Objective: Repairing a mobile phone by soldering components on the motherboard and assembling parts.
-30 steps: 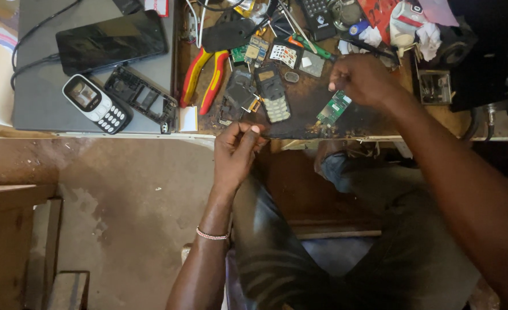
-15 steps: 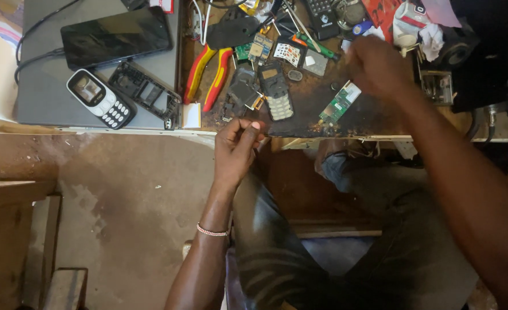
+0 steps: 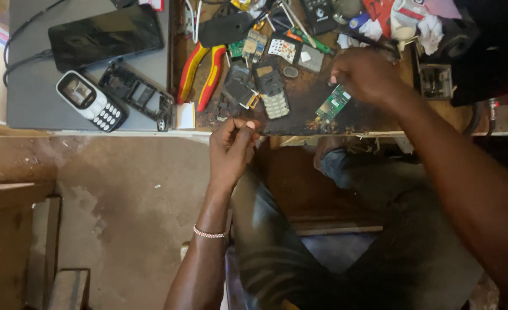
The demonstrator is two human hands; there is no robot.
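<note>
One green circuit board (image 3: 332, 104) lies on the dark, stained workbench (image 3: 300, 109), its long axis slanting from lower left to upper right, the upper end tucked under the right hand (image 3: 364, 73). That hand rests over the board's upper end with fingers curled downward; whether they pinch the board cannot be told. The left hand (image 3: 232, 148) hovers at the bench's front edge, left of the board and below it, fingertips drawn together in a narrow pinch; anything between them is too small to make out. Left of the board sits one grey keypad piece (image 3: 272, 89), and further left one pair of red and yellow pliers (image 3: 201, 73), handles pointing down towards the bench edge. Beyond the pliers, on a grey laptop lid (image 3: 30, 97), are one whole keypad phone (image 3: 91, 101), one bare black phone frame (image 3: 137, 96) and one black smartphone (image 3: 106, 36), three handsets in all. Small loose parts crowd the bench above the board, close around the right hand.
</note>
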